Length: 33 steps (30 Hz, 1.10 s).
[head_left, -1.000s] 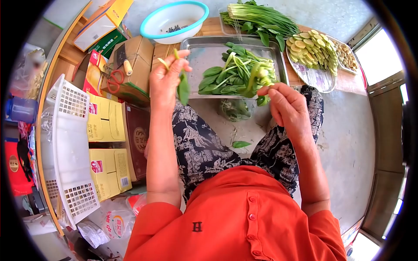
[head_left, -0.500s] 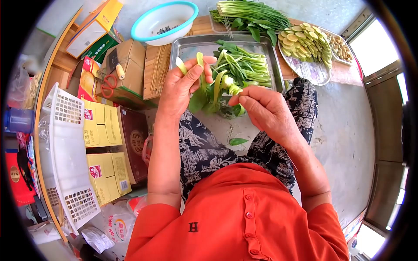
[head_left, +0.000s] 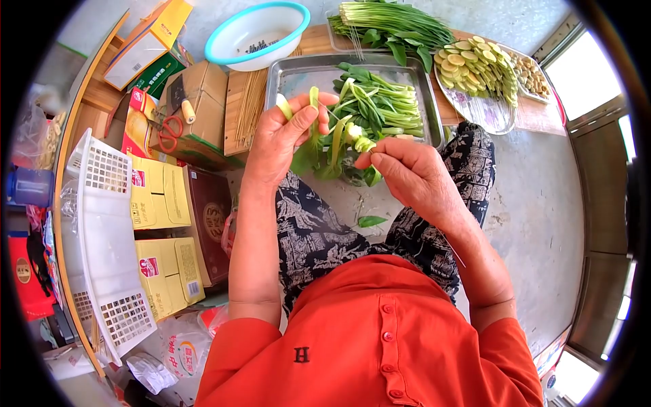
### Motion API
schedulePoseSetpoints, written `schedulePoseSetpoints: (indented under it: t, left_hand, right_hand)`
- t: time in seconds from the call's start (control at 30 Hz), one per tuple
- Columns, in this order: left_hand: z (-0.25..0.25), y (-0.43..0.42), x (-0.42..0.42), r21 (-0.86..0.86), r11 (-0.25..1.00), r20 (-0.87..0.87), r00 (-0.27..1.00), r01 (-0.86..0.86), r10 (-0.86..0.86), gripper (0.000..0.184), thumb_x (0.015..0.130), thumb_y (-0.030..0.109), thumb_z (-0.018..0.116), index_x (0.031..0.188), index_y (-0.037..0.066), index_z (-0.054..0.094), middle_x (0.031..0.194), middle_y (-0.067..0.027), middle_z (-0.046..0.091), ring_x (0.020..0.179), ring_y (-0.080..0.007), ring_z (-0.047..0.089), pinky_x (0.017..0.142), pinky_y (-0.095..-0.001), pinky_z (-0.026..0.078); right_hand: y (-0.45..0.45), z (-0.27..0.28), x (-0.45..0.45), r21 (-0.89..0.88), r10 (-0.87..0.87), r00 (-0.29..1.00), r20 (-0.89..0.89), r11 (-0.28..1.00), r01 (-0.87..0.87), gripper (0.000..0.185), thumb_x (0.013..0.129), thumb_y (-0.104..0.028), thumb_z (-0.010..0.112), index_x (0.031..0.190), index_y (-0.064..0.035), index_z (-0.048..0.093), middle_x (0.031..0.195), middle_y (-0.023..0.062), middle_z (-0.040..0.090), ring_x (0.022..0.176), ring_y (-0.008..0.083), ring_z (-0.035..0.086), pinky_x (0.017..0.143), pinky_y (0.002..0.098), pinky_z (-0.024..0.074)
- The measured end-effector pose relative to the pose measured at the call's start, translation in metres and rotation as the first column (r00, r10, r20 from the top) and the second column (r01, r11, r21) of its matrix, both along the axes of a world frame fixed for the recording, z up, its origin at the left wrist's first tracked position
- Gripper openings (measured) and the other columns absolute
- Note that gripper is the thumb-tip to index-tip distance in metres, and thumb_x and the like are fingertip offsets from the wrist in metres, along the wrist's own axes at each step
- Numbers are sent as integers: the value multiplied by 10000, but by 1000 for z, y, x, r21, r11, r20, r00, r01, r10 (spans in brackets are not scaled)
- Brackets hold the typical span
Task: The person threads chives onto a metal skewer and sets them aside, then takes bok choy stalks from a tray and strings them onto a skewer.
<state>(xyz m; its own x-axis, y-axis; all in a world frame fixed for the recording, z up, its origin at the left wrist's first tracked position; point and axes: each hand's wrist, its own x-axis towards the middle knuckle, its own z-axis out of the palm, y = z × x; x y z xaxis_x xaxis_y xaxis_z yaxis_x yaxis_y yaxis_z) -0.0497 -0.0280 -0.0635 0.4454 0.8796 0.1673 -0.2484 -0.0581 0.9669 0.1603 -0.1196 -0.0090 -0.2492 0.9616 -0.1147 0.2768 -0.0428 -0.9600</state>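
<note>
Here, left hand [head_left: 274, 149] pinches leafy stalks [head_left: 314, 97], right hand [head_left: 417, 173] grips skewered greens [head_left: 358, 137], near the tray's rim [head_left: 434, 102].

left hand [head_left: 288, 132] pinches pale green stalks with leaves [head_left: 308, 152] hanging below; right hand [head_left: 407, 169] grips a stick threaded with bunched greens [head_left: 359, 138], its near end running back past the wrist. both hands at the near edge of the metal tray [head_left: 276, 78], more leafy greens [head_left: 386, 102] in it. past the tray: long green stalks [head_left: 393, 24], skewered slices [head_left: 475, 64] on a plate [head_left: 500, 122], white basin [head_left: 237, 51] with blue rim.
</note>
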Motion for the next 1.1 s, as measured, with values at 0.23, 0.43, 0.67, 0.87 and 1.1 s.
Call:
schedulePoseSetpoints:
  t: [0.23, 0.43, 0.67, 0.87, 1.1]
  left_hand:
    - [-1, -1, -1, 19, 997, -173, 982, 75, -71, 332, 973, 214, 538, 1202, -19, 598, 910, 27, 596, 800, -47, 519, 663, -165, 356]
    - [-2, 2, 0, 254, 966, -253, 960, -52, 119, 556, 913, 424, 592, 1282, 10, 560, 1173, -15, 534, 1016, -96, 477, 883, -247, 374]
    - [-28, 7, -8, 37, 993, -109, 987, -115, 118, 557, 980, 461, 451, 1302, 15, 540, 1065, -10, 558, 958, -94, 472, 742, -234, 330]
    - [-34, 7, 11, -38, 986, -25, 986, -164, 163, 377, 1004, 254, 489, 1236, -35, 559, 890, -22, 595, 745, -51, 506, 585, -179, 348]
    - [-28, 1, 26, 0, 986, -63, 984, -169, 169, 335, 1011, 231, 475, 1170, -38, 595, 875, -8, 590, 717, -39, 495, 572, -173, 348]
  right_hand:
    - [7, -5, -3, 31, -15, 999, -33, 999, 16, 199, 948, -140, 511, 925, -15, 663, 597, -24, 475, 561, 47, 421, 502, 234, 356]
    - [17, -24, 6, -15, -79, 992, -93, 997, 78, 249, 983, -194, 477, 975, -24, 658, 530, -98, 383, 455, 0, 322, 426, 180, 229]
    - [9, -30, 20, -74, -141, 983, -121, 988, 133, 227, 964, -148, 487, 942, -5, 662, 539, -82, 385, 466, 15, 338, 429, 199, 256]
    - [0, -26, 18, -68, -94, 987, -133, 994, 86, 215, 968, -141, 488, 952, -6, 654, 541, -83, 389, 471, 15, 339, 434, 198, 261]
    - [0, -27, 10, -64, -49, 985, -165, 997, 39, 209, 970, -143, 484, 948, -18, 651, 560, -77, 397, 495, 15, 344, 446, 200, 268]
